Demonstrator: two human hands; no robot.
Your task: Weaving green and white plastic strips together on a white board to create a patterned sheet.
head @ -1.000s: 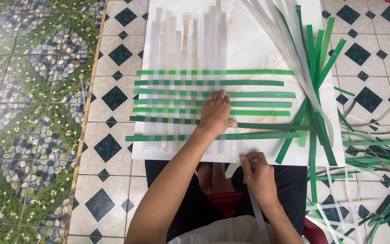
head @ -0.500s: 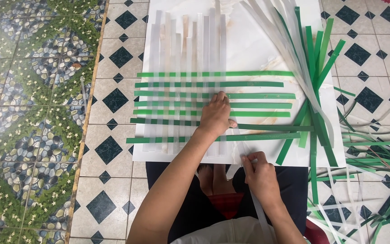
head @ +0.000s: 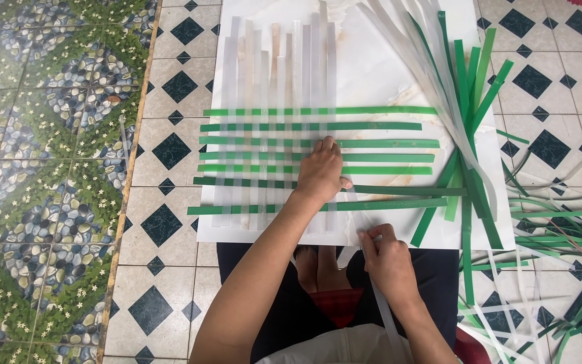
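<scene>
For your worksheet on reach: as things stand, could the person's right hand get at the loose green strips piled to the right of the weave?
Probably yes. The right hand sits at the white board's near edge, pinching a white strip; nothing lies between it and the loose green strips.

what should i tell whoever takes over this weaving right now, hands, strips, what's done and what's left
Left hand: flat, palm down on the woven mat, pressing at its right edge.
Right hand: fingertips pinch a translucent white strip at the near edge of the white board; the strip trails back over the lap.
Done: seven green strips lie crosswise, interlaced with a set of upright white strips on the left half of the board.
Left: the green strips' right halves have no white uprights through them yet.
Spare white and green strips lie fanned at the board's right and on the tiled floor.
</scene>
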